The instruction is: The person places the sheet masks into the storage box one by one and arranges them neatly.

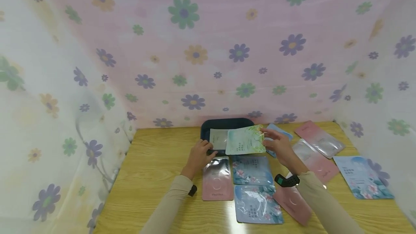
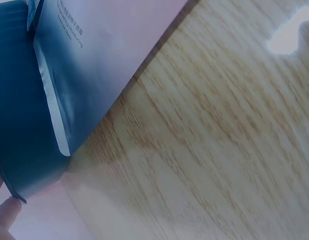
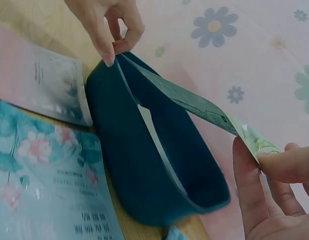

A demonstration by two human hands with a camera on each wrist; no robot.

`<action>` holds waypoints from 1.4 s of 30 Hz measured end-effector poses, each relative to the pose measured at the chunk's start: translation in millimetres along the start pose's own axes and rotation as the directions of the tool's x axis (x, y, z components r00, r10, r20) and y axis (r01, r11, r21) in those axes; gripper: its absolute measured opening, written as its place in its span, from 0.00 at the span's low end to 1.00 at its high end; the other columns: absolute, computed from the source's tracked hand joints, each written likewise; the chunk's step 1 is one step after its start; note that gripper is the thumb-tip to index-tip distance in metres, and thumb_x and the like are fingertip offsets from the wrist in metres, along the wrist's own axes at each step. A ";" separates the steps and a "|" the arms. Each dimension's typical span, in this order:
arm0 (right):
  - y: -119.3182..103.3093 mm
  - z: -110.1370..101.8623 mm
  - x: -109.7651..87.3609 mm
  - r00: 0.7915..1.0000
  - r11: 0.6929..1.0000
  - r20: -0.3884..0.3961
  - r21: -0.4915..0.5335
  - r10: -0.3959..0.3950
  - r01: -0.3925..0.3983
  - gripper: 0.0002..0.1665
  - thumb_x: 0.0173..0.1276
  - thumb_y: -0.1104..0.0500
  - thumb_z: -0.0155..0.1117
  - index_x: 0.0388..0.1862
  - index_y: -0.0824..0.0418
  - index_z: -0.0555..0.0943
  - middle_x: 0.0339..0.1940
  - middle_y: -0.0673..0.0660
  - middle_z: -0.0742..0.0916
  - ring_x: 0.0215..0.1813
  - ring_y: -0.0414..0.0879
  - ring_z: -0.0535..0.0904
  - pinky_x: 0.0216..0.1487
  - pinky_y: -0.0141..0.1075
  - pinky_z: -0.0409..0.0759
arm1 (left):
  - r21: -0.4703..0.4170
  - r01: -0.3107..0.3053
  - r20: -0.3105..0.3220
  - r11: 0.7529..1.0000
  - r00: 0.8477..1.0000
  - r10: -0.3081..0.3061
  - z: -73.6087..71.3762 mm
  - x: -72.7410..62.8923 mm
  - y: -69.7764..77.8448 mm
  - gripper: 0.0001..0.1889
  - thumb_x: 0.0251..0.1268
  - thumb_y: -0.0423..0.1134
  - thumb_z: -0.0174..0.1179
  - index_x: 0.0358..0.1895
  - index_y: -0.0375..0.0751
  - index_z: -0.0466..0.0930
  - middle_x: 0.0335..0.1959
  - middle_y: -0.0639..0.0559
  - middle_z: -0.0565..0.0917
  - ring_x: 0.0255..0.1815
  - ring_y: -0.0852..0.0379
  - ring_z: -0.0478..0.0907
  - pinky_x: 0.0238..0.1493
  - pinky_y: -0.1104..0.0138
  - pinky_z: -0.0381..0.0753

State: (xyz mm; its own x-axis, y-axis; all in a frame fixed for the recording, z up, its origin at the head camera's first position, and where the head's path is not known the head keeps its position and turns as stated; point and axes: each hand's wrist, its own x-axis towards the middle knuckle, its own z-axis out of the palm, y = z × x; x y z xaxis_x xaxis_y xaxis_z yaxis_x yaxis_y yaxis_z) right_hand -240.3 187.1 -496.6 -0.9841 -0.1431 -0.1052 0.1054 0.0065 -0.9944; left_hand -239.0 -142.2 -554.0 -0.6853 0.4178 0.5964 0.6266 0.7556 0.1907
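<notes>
At the far edge of the table stands a dark blue bin (image 1: 227, 122); its deep wall (image 3: 129, 160) shows in the right wrist view. My left hand (image 1: 199, 158) pinches the bin's rim at its left end. Between thumb and fingers, my right hand (image 1: 281, 148) holds the right edge of a pale green sheet mask packet (image 1: 245, 141), tilted over the bin. A pale grey packet (image 1: 219, 138) shows beside the green one at the bin's left part; how far it sits inside is hidden. Within the bin, a whitish edge (image 3: 153, 134) shows.
Just before the bin lie a pink and silver packet (image 1: 217, 183) and two blue floral packets (image 1: 252, 170). More pink packets (image 1: 320, 138), another blue floral one (image 1: 362, 178) and a partly covered blue one (image 1: 282, 130) lie to the right. Flowered cloth (image 1: 208, 46) encloses the wooden table (image 1: 152, 176).
</notes>
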 end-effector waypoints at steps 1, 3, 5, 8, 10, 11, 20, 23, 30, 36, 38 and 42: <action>-0.2 1.6 2.5 1.000 1.000 0.003 0.002 0.006 -0.006 0.31 0.66 0.66 0.59 0.68 0.63 0.66 0.53 0.51 0.75 0.47 0.40 0.75 0.41 0.35 0.78 | -0.003 0.000 0.001 1.000 1.000 0.000 0.2 0.6 1.2 0.11 0.51 0.44 0.71 0.30 0.43 0.81 0.28 0.54 0.76 0.29 0.58 0.67 0.28 0.69 0.73; -1.2 6.2 7.1 1.000 1.000 0.002 0.022 0.022 -0.022 0.30 0.66 0.67 0.58 0.68 0.62 0.66 0.54 0.53 0.75 0.47 0.41 0.74 0.39 0.35 0.77 | -0.004 0.003 0.009 1.000 1.000 -0.003 1.1 1.3 2.9 0.11 0.51 0.45 0.70 0.30 0.43 0.81 0.28 0.55 0.76 0.29 0.58 0.67 0.28 0.70 0.73; -2.1 10.8 11.8 0.999 0.998 0.008 0.045 0.032 -0.032 0.31 0.67 0.69 0.57 0.69 0.62 0.66 0.57 0.56 0.74 0.46 0.42 0.73 0.39 0.36 0.75 | -0.002 0.015 0.023 1.000 1.000 -0.015 1.5 1.5 4.5 0.11 0.52 0.45 0.70 0.30 0.44 0.81 0.28 0.55 0.76 0.30 0.58 0.68 0.28 0.70 0.74; -4.2 19.3 19.3 0.999 0.996 0.014 0.077 0.049 -0.050 0.31 0.67 0.71 0.55 0.70 0.62 0.65 0.62 0.61 0.70 0.43 0.42 0.72 0.38 0.36 0.73 | 0.003 0.039 0.049 0.999 0.998 -0.040 0.7 1.6 6.2 0.11 0.53 0.47 0.69 0.30 0.44 0.82 0.28 0.55 0.77 0.30 0.59 0.68 0.29 0.70 0.74; -5.1 24.8 25.2 0.998 0.995 0.025 0.080 0.062 -0.063 0.32 0.67 0.71 0.54 0.70 0.62 0.64 0.65 0.63 0.68 0.40 0.40 0.72 0.37 0.35 0.73 | 0.004 0.051 0.056 0.999 0.997 -0.051 -1.3 1.7 7.2 0.11 0.53 0.47 0.69 0.30 0.44 0.82 0.28 0.54 0.77 0.30 0.59 0.68 0.29 0.70 0.74; -5.2 27.5 28.5 0.997 0.994 0.034 0.085 0.066 -0.069 0.32 0.67 0.71 0.53 0.71 0.61 0.64 0.66 0.64 0.67 0.38 0.40 0.71 0.36 0.35 0.71 | 0.005 0.055 0.059 0.998 0.997 -0.055 -2.2 2.0 7.5 0.11 0.53 0.47 0.69 0.30 0.43 0.82 0.28 0.54 0.77 0.30 0.59 0.68 0.28 0.70 0.74; 3.1 45.4 59.8 0.996 0.995 0.024 0.053 0.087 -0.088 0.32 0.66 0.72 0.52 0.70 0.60 0.65 0.64 0.65 0.70 0.41 0.42 0.77 0.39 0.33 0.77 | 0.025 0.042 0.073 0.999 0.996 -0.044 -8.0 5.6 5.7 0.11 0.53 0.47 0.69 0.29 0.44 0.82 0.27 0.54 0.77 0.28 0.59 0.68 0.27 0.70 0.74; 4.5 49.7 66.9 0.997 0.997 0.011 0.006 0.081 -0.081 0.33 0.64 0.73 0.52 0.69 0.62 0.66 0.64 0.67 0.71 0.42 0.44 0.77 0.42 0.37 0.78 | 0.033 0.029 0.065 0.999 0.997 -0.031 -6.4 7.0 3.8 0.11 0.53 0.48 0.69 0.28 0.45 0.82 0.26 0.56 0.77 0.28 0.59 0.69 0.27 0.70 0.74; 10.6 60.9 76.8 0.999 0.989 -0.019 -0.140 0.041 -0.043 0.28 0.61 0.74 0.55 0.63 0.67 0.72 0.57 0.68 0.75 0.39 0.50 0.76 0.41 0.49 0.79 | 0.038 0.013 0.055 0.999 0.998 -0.015 -4.6 7.2 1.5 0.11 0.52 0.47 0.70 0.28 0.45 0.82 0.26 0.55 0.77 0.28 0.59 0.69 0.26 0.70 0.74; 16.2 67.0 79.8 0.999 0.972 -0.034 -0.235 0.004 -0.012 0.25 0.60 0.74 0.55 0.59 0.71 0.74 0.51 0.70 0.77 0.35 0.53 0.77 0.33 0.48 0.80 | 0.044 0.018 0.057 0.999 0.998 -0.020 -4.2 7.1 -0.1 0.11 0.52 0.47 0.70 0.28 0.44 0.81 0.26 0.54 0.77 0.29 0.58 0.70 0.27 0.69 0.75; 19.8 68.2 80.9 0.999 0.961 -0.051 -0.276 0.003 -0.017 0.25 0.59 0.76 0.56 0.57 0.72 0.74 0.50 0.70 0.77 0.34 0.52 0.76 0.31 0.45 0.80 | 0.050 0.023 0.068 0.998 0.997 -0.027 -4.1 6.5 -0.6 0.11 0.52 0.47 0.70 0.28 0.45 0.81 0.26 0.55 0.77 0.29 0.59 0.70 0.27 0.69 0.75; 28.5 69.9 83.3 0.996 0.918 -0.076 -0.397 -0.036 0.003 0.24 0.54 0.77 0.58 0.53 0.74 0.77 0.44 0.70 0.78 0.33 0.52 0.74 0.27 0.39 0.76 | 0.055 0.027 0.082 0.998 0.996 -0.031 -4.1 4.7 -1.6 0.11 0.52 0.47 0.70 0.28 0.45 0.81 0.26 0.55 0.77 0.29 0.58 0.70 0.28 0.69 0.75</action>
State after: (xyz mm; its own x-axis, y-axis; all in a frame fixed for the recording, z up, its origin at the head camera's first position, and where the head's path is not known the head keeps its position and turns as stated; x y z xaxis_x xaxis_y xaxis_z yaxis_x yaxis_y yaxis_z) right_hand -309.3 106.2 -533.1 -0.9953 -0.0681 -0.0693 0.0365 0.3987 -0.9164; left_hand -241.7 -143.5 -548.3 -0.7326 0.4338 0.5245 0.5867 0.7931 0.1635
